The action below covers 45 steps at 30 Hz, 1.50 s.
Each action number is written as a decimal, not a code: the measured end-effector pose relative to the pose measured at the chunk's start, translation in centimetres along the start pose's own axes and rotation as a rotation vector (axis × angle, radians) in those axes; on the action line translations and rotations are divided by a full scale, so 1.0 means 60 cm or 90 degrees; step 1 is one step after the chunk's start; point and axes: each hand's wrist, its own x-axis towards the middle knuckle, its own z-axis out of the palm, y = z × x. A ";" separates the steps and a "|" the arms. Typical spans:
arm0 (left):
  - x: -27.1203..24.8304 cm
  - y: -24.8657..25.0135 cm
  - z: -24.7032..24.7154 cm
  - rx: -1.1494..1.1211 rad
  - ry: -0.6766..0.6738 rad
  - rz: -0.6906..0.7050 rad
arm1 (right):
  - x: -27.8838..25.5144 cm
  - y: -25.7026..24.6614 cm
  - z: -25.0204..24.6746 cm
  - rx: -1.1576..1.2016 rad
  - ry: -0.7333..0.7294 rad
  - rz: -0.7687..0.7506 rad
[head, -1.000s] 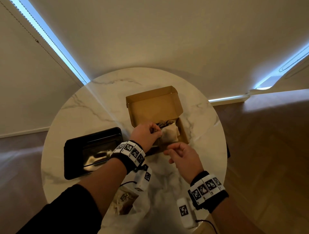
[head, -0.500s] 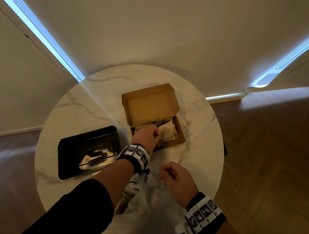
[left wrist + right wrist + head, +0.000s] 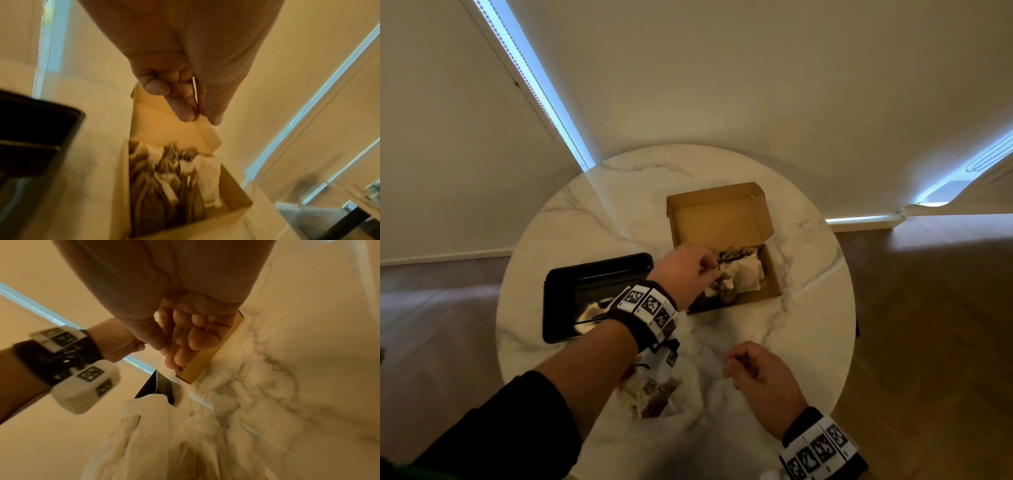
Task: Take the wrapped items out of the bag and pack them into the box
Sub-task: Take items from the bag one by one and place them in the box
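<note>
An open cardboard box (image 3: pixel 719 219) stands on the round marble table (image 3: pixel 619 205). Several wrapped items (image 3: pixel 744 277) in white and brown paper lie inside it. My left hand (image 3: pixel 710 269) hovers over the box's left half. In the left wrist view the left hand (image 3: pixel 197 116) has thumb and fingertips close together with nothing between them, just above the wrapped items (image 3: pixel 164 175). My right hand (image 3: pixel 732 368) hangs over the white plastic bag (image 3: pixel 688 387), fingers loosely curled and empty. More wrapped items (image 3: pixel 654 394) show inside the bag's mouth.
A black rectangular tray (image 3: pixel 571 291) lies left of the box, under my left wrist. The bag (image 3: pixel 156 434) is crumpled at the table's near edge, with the box's side (image 3: pixel 207 360) beyond it. Wooden floor surrounds the table.
My right hand has drawn back from the box's front edge toward me and now sits over the bag. My left hand has stayed at the box, fingers lifted off the items.
</note>
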 end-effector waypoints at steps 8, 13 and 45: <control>-0.252 -0.095 -0.119 0.044 0.100 -0.015 | -0.041 -0.051 0.038 -0.069 -0.038 -0.070; -0.394 -0.190 -0.097 0.004 0.119 -0.108 | -0.074 -0.089 0.080 -0.136 -0.058 -0.135; -0.420 -0.247 -0.020 -0.047 0.013 -0.066 | 0.054 -0.115 0.325 -0.571 -0.159 -0.093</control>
